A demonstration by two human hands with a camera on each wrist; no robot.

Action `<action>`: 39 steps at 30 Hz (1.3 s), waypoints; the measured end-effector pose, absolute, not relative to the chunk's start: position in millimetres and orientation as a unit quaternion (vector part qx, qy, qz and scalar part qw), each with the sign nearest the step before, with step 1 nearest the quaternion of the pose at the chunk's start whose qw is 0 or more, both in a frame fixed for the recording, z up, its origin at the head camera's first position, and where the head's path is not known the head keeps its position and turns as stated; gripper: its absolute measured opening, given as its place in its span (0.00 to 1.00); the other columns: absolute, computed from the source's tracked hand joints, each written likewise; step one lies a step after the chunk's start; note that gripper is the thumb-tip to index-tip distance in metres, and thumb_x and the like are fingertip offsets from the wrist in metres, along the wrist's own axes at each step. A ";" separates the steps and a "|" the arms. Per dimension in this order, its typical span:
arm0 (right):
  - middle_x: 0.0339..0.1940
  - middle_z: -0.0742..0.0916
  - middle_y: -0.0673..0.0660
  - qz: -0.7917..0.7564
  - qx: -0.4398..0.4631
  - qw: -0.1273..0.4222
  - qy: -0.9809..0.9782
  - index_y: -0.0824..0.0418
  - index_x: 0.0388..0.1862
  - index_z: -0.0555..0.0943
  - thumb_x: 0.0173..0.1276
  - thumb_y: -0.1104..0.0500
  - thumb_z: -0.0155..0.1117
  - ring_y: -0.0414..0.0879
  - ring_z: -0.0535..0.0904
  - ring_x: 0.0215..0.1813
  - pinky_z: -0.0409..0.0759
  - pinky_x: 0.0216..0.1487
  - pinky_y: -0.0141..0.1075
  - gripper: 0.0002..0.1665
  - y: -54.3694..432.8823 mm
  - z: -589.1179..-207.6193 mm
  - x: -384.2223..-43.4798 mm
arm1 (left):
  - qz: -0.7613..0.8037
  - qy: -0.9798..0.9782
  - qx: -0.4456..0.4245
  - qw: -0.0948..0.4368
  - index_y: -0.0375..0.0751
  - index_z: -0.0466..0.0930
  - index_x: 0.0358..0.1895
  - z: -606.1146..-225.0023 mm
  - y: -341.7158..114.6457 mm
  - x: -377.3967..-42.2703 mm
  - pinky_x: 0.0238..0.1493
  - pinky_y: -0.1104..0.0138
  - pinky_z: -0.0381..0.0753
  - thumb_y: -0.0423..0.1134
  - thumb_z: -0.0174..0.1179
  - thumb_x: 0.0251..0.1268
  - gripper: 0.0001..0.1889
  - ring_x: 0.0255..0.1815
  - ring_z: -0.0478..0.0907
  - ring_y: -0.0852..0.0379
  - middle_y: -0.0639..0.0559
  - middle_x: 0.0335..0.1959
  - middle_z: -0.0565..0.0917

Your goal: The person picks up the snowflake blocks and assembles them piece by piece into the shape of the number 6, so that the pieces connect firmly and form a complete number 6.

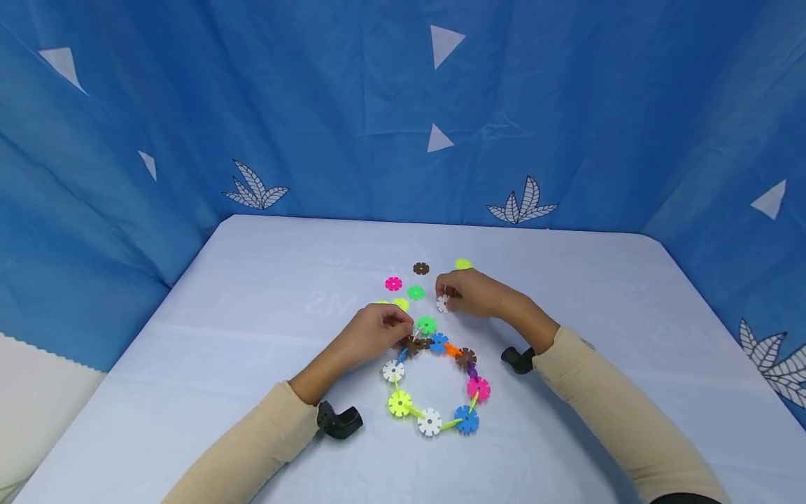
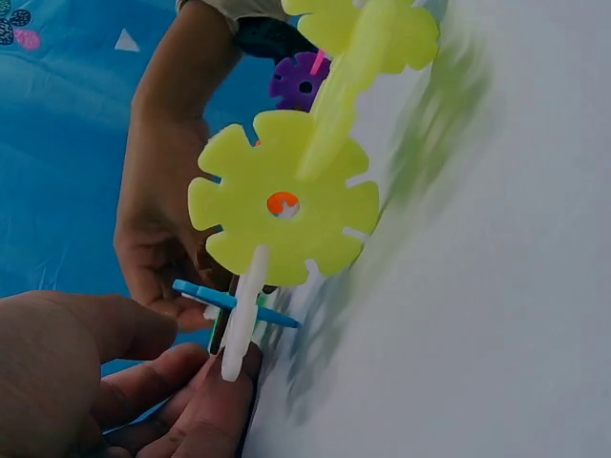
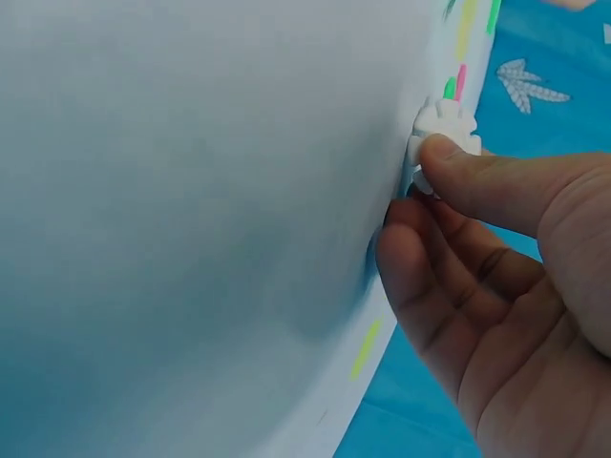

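Interlocking notched plastic discs form a ring (image 1: pixel 430 422) on the table, in white, yellow, blue, pink, purple, orange and brown. My left hand (image 1: pixel 376 334) grips the ring at its far left, its fingertips by a brown disc (image 1: pixel 412 345). A green disc (image 1: pixel 427 325) stands out from the ring just right of those fingertips. In the left wrist view, a yellow disc (image 2: pixel 284 200), an edge-on white disc (image 2: pixel 243 320) and a blue disc (image 2: pixel 277 316) are close to the fingers. My right hand (image 1: pixel 476 292) pinches a loose white disc (image 1: pixel 443 304) between thumb and fingers, beyond the ring.
Loose discs lie past the ring: a brown disc (image 1: pixel 421 268), a pink disc (image 1: pixel 393 283), a green disc (image 1: pixel 415 292) and several yellow discs, one (image 1: pixel 463 264) behind the right hand. A white cloth covers the table (image 1: pixel 264 280); a blue curtain (image 1: pixel 378 105) hangs behind.
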State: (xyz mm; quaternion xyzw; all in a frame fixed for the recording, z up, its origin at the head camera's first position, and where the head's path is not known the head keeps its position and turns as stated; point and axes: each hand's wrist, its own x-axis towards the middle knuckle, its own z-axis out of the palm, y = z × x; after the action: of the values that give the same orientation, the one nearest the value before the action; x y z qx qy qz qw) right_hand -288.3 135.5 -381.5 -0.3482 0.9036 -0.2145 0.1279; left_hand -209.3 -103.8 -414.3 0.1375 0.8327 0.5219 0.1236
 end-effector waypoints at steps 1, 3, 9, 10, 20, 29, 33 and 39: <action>0.29 0.79 0.50 -0.220 -0.353 0.127 0.900 0.58 0.40 0.80 0.67 0.68 0.70 0.47 0.74 0.37 0.76 0.40 0.39 0.09 136.0 -381.4 -285.8 | 0.522 0.833 0.137 0.122 0.38 0.86 0.42 -414.9 -104.2 -210.8 0.36 0.63 0.81 0.34 0.63 0.71 0.05 0.29 0.80 0.55 0.52 0.30 0.84; 0.28 0.78 0.50 -0.232 -0.358 0.127 0.895 0.58 0.39 0.80 0.67 0.69 0.69 0.46 0.73 0.35 0.75 0.39 0.39 0.08 137.0 -381.4 -281.3 | 0.523 0.832 0.137 0.123 0.37 0.86 0.43 -416.1 -104.9 -213.8 0.37 0.63 0.81 0.34 0.63 0.71 0.05 0.30 0.80 0.55 0.51 0.30 0.84; 0.25 0.76 0.48 -0.249 -0.363 0.134 0.888 0.56 0.36 0.79 0.69 0.68 0.68 0.44 0.72 0.32 0.73 0.34 0.37 0.09 138.8 -382.4 -271.0 | 0.524 0.829 0.147 0.130 0.35 0.85 0.48 -416.8 -105.0 -221.9 0.38 0.63 0.80 0.34 0.62 0.72 0.08 0.31 0.81 0.55 0.52 0.32 0.84; 0.24 0.75 0.48 -0.250 -0.364 0.135 0.887 0.55 0.36 0.79 0.69 0.68 0.68 0.44 0.72 0.32 0.73 0.34 0.37 0.09 139.1 -382.6 -269.8 | 0.524 0.828 0.149 0.133 0.35 0.85 0.48 -416.2 -105.0 -222.8 0.38 0.63 0.81 0.34 0.62 0.72 0.08 0.32 0.81 0.55 0.52 0.32 0.84; 0.28 0.79 0.48 -0.265 -0.398 0.115 0.871 0.59 0.36 0.81 0.68 0.70 0.68 0.44 0.74 0.34 0.75 0.36 0.37 0.07 132.9 -384.6 -270.8 | 0.528 0.813 0.180 0.166 0.34 0.84 0.50 -413.3 -105.5 -229.0 0.41 0.64 0.81 0.31 0.60 0.72 0.09 0.35 0.81 0.55 0.50 0.35 0.84; 0.26 0.80 0.48 -0.284 -0.415 0.122 0.856 0.58 0.30 0.81 0.67 0.70 0.69 0.42 0.73 0.33 0.74 0.36 0.36 0.09 127.7 -385.1 -274.7 | 0.541 0.802 0.177 0.181 0.33 0.83 0.50 -413.3 -101.3 -233.5 0.43 0.64 0.83 0.29 0.59 0.71 0.09 0.36 0.82 0.55 0.48 0.35 0.84; 0.28 0.84 0.49 -0.288 -0.427 0.123 0.848 0.59 0.30 0.82 0.66 0.71 0.70 0.41 0.75 0.33 0.76 0.36 0.36 0.09 125.2 -386.1 -275.7 | 0.561 0.786 0.173 0.193 0.30 0.83 0.50 -415.8 -100.0 -234.3 0.43 0.63 0.83 0.27 0.59 0.69 0.09 0.36 0.82 0.55 0.46 0.35 0.84; 0.29 0.87 0.48 -0.288 -0.437 0.112 0.845 0.59 0.29 0.85 0.64 0.71 0.72 0.39 0.79 0.33 0.80 0.37 0.35 0.09 124.1 -389.5 -278.7 | 0.583 0.776 0.137 0.200 0.31 0.84 0.47 -417.8 -96.6 -232.9 0.42 0.64 0.84 0.26 0.62 0.67 0.08 0.35 0.82 0.55 0.46 0.34 0.84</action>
State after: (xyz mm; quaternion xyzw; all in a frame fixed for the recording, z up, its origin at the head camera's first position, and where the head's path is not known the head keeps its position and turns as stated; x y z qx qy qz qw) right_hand -278.7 124.1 -389.5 -0.4367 0.8450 -0.2878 0.1121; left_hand -232.9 -96.6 -417.8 0.1370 0.7756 0.5828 0.2000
